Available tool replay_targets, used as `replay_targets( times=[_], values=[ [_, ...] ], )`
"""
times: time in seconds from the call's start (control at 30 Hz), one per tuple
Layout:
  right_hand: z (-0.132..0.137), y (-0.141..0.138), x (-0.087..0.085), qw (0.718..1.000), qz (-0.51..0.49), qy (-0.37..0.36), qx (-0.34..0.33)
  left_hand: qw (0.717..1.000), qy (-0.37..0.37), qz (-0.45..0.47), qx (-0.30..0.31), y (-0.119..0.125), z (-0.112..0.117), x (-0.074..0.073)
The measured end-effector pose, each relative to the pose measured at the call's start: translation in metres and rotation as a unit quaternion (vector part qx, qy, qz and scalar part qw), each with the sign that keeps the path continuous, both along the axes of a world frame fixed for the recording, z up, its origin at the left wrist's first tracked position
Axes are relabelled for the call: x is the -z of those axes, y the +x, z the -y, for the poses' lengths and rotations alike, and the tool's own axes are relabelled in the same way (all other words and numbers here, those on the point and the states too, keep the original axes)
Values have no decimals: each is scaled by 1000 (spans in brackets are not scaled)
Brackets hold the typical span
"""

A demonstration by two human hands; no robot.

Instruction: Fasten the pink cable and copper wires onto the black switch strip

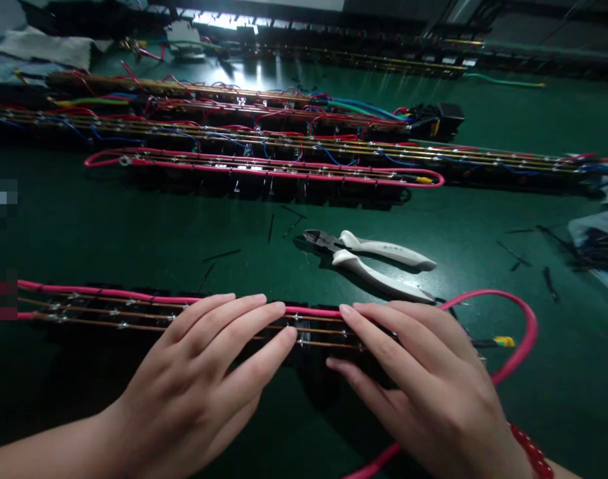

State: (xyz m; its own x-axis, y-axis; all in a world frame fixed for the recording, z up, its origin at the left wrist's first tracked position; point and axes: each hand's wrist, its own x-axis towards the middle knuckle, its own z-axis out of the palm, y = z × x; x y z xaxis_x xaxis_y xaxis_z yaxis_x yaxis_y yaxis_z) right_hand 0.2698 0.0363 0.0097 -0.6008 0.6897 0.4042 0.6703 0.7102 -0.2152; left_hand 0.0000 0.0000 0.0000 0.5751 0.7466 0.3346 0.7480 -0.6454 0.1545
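Observation:
Across the near side of the table lies a long black strip (306, 334) with thin copper-coloured rods, solder points and a red cable (139, 295) along its far edge. My left hand (204, 379) is laid over the strip, fingers bent across its top and far edge; its thumb is mostly hidden underneath. To the right, my right hand (424, 372) straddles the same strip, fingertips at the red cable and thumb on the near side. A short gap separates the hands. Past my right hand, the cable bends into a loose loop beside a yellow-tipped lead (503, 342).
White-handled side cutters (384, 256) lie open just beyond the strip. Black tie offcuts (221, 255) are scattered around. Farther back lie another red-cabled strip (264, 169) and longer wired strips (284, 136). A plastic bag (601, 246) holding dark pieces sits at the right edge.

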Motion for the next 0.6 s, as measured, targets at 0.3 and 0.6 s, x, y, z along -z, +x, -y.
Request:
replay_targets(
  times=[0.3, 0.6],
  values=[
    [-6, -5, -1, 1000, 17, -16, -4, 1000, -3, -6, -2, -1, -1, 0],
    [-6, -4, 0, 1000, 21, -15, 2, 983, -41, 61, 168, 13, 11, -13]
  ],
)
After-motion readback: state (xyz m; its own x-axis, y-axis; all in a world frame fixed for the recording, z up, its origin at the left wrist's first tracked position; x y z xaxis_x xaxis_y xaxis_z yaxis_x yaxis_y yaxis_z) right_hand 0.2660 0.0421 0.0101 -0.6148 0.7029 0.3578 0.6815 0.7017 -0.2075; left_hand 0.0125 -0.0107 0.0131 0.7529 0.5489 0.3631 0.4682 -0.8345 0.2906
